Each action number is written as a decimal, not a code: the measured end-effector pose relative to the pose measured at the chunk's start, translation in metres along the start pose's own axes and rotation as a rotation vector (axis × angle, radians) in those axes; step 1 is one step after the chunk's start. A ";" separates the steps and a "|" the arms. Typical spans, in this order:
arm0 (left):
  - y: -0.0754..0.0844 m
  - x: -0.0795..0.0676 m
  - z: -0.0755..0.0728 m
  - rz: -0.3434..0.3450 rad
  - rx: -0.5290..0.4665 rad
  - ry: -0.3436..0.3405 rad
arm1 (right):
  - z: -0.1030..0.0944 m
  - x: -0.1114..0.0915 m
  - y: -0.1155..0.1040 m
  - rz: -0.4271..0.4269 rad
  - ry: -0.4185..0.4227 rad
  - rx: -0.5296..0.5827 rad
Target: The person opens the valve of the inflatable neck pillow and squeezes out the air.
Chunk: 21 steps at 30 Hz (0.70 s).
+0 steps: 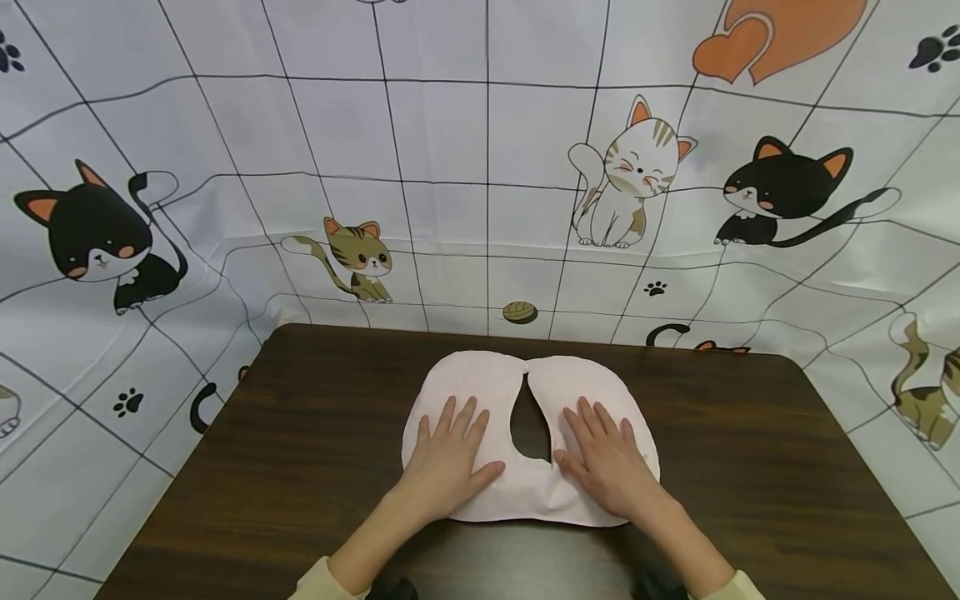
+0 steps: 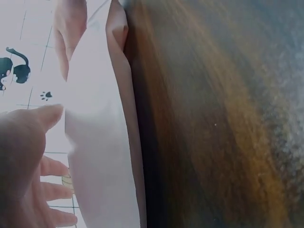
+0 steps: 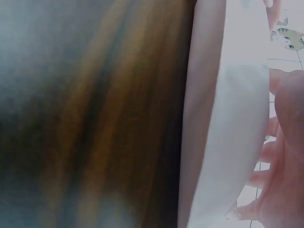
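A pale pink U-shaped neck pillow (image 1: pixel 517 496) lies flat on the dark wooden table, its two ends meeting at the far side around a teardrop gap. On its left half rests my left hand (image 1: pixel 444 462), fingers straight and spread. My right hand (image 1: pixel 609 462) lies on the right half in the same way, thumb beside the gap. From the left wrist, the pillow (image 2: pixel 97 118) shows edge-on with the left hand (image 2: pixel 28 156) against its top. The right wrist view shows the right hand (image 3: pixel 289 161) along the pillow's upper face (image 3: pixel 237 123).
The brown table (image 1: pixel 300 467) extends to both sides of the pillow. Behind it hangs a white gridded sheet (image 1: pixel 442 217) printed with cartoon cats, paw prints and hearts. Dark objects (image 1: pixel 397 590) peek in at the table's near edge.
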<state>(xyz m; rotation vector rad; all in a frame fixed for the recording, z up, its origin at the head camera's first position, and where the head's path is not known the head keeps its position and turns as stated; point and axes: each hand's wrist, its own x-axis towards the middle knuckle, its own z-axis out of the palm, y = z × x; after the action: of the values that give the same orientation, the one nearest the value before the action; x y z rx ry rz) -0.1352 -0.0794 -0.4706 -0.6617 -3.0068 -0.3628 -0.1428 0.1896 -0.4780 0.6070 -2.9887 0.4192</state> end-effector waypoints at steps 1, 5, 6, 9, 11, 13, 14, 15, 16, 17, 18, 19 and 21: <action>0.001 -0.001 0.001 0.003 -0.004 -0.010 | 0.001 -0.001 0.000 0.000 -0.003 -0.001; 0.001 -0.004 0.003 0.007 -0.010 -0.044 | 0.004 -0.003 0.001 0.005 -0.008 -0.008; 0.001 -0.004 0.004 0.007 -0.008 -0.047 | 0.005 -0.003 0.001 0.007 -0.010 -0.009; 0.000 -0.004 0.006 0.003 -0.011 -0.058 | 0.008 -0.003 0.002 0.010 -0.015 -0.017; 0.000 -0.004 0.007 0.002 -0.013 -0.066 | 0.009 -0.003 0.002 0.010 -0.021 -0.020; 0.000 -0.004 0.007 0.001 -0.016 -0.075 | 0.010 -0.004 0.002 0.008 -0.024 -0.022; 0.000 -0.004 0.008 0.002 -0.020 -0.077 | 0.010 -0.004 0.002 0.007 -0.027 -0.024; 0.000 -0.004 0.008 0.002 -0.021 -0.080 | 0.010 -0.005 0.002 0.007 -0.029 -0.025; 0.000 -0.004 0.008 0.004 -0.022 -0.082 | 0.010 -0.005 0.002 0.006 -0.031 -0.029; 0.000 -0.004 0.008 0.006 -0.024 -0.083 | 0.010 -0.005 0.002 0.006 -0.031 -0.030; 0.000 -0.004 0.008 0.010 -0.024 -0.083 | 0.010 -0.005 0.002 0.005 -0.033 -0.032; -0.001 -0.004 0.009 0.014 -0.020 -0.084 | 0.010 -0.005 0.003 0.005 -0.036 -0.039; -0.002 -0.004 0.010 0.024 -0.012 -0.084 | 0.008 -0.005 0.002 0.002 -0.043 -0.049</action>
<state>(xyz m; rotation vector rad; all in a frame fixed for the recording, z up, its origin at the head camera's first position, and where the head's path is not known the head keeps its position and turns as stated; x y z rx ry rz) -0.1324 -0.0801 -0.4814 -0.7307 -3.0748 -0.3620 -0.1395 0.1912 -0.4872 0.6166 -3.0309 0.3367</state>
